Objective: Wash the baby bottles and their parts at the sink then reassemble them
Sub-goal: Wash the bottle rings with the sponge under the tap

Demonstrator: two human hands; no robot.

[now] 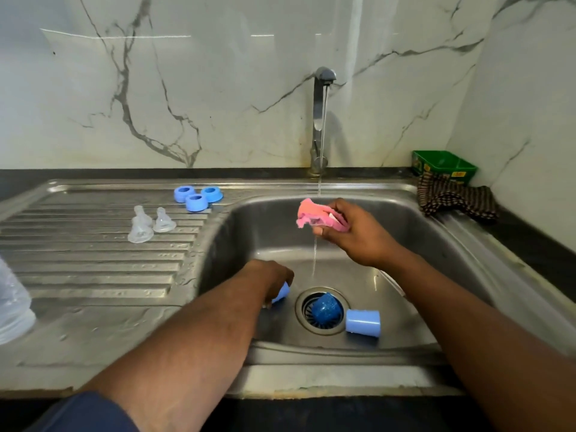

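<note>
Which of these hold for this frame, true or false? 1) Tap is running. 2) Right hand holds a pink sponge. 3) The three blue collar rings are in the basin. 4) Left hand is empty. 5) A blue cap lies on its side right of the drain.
1) True: water falls from the tap into the sink.
2) True: the right hand grips the pink sponge under the stream.
3) False: the blue rings sit on the drainboard, near the clear teats.
4) False: the left hand grips a blue cap on the basin floor.
5) True: a second blue cap lies there on its side.
</note>
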